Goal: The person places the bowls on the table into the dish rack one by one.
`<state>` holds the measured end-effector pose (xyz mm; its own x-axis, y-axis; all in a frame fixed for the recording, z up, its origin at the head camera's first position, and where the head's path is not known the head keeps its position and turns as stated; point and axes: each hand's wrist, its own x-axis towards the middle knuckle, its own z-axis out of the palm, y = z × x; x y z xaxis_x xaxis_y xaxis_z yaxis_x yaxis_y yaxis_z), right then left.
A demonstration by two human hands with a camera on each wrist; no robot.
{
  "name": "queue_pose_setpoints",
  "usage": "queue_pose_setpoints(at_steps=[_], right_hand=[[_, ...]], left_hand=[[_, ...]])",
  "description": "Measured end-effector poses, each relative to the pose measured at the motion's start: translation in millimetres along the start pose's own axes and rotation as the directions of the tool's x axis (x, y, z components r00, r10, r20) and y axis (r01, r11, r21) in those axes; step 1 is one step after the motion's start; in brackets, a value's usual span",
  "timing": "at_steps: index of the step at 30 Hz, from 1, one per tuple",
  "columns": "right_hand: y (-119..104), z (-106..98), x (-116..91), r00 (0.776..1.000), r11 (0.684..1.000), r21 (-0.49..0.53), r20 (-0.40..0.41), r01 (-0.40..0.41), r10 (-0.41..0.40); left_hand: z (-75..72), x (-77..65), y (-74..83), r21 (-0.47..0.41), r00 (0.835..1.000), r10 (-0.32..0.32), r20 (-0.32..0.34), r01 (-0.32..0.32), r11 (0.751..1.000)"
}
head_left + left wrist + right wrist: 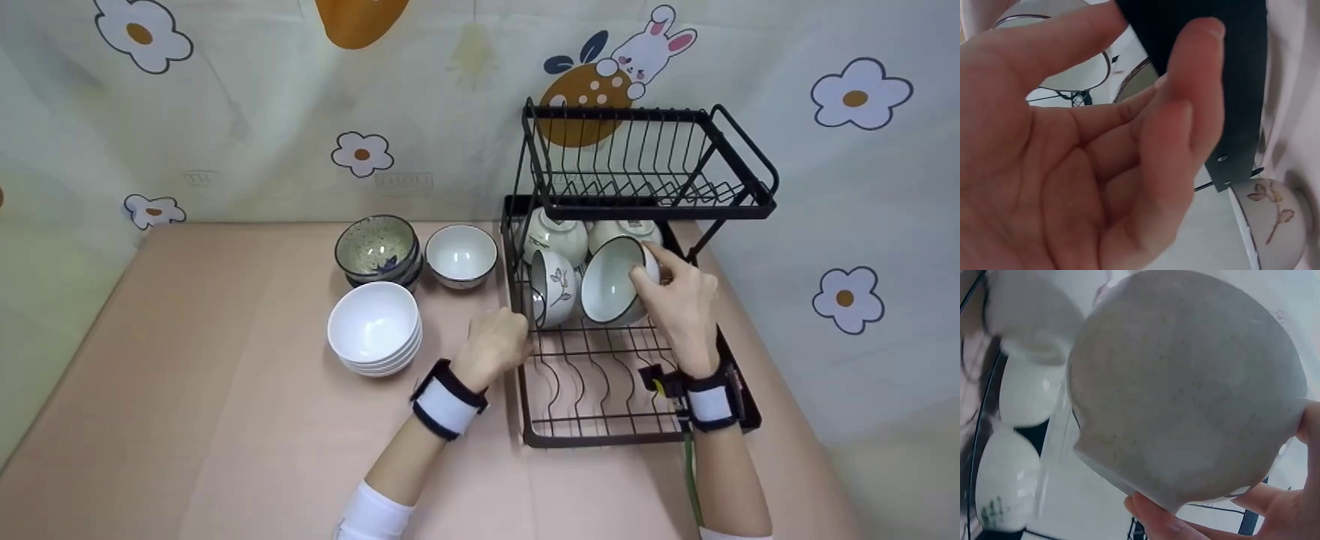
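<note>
My right hand [679, 304] pinches the rim of a white bowl with a dark edge [606, 285], thumb on the inside. This bowl stands tilted in the lower tier of a black dish rack [600, 439], and it fills most of the right wrist view [1185, 382]. Beside it a bowl with a leaf sprig [559, 289] stands on its side. At the rack's left edge is my left hand [495, 345]; its curled fingers [1168, 163] grip the rack's black side bar [1241, 112] in the left wrist view. Two upturned bowls, including one nearer the left [559, 236], sit behind.
Left of the rack stand a stack of white bowls [373, 326], a stack of speckled grey bowls [377, 247] and a single dark-rimmed bowl [461, 255]. The rack's upper tier [652, 202] overhangs the back bowls. A green cable [691, 480] runs along the right forearm.
</note>
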<state>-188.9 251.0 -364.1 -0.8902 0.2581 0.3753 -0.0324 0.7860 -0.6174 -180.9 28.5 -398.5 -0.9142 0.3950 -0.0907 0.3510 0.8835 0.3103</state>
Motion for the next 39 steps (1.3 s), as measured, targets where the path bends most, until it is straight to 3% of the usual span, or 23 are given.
queue_pose_setpoints(at_steps=[6, 14, 22, 27, 39], right_hand=[[3.0, 7.0, 3.3, 0.998, 0.999, -0.050, -0.058, 0.020, -0.022], [8.0, 24.2, 6.2, 0.978, 0.989, -0.092, -0.164, 0.117, -0.131], [12.9, 35.9, 7.5, 0.959, 0.972, -0.137, -0.186, 0.190, -0.214], [13.5, 40.1, 6.6, 0.949, 0.960, -0.151, -0.176, 0.236, -0.261], [15.9, 46.5, 5.0, 0.949, 0.957, -0.163, -0.165, 0.242, -0.268]], left_hand=[[0.9, 3.1, -1.7, -0.029, 1.000, -0.008, 0.025, 0.008, 1.000], [0.0, 5.2, -1.5, -0.028, 0.999, -0.017, 0.047, 0.018, 0.999], [0.1, 6.1, -1.7, -0.039, 0.998, -0.016, 0.058, 0.018, 0.999], [1.8, 6.8, -1.9, -0.013, 0.999, -0.008, 0.032, 0.009, 1.000], [2.7, 7.8, -1.1, -0.003, 0.999, -0.010, 0.044, 0.011, 1.000]])
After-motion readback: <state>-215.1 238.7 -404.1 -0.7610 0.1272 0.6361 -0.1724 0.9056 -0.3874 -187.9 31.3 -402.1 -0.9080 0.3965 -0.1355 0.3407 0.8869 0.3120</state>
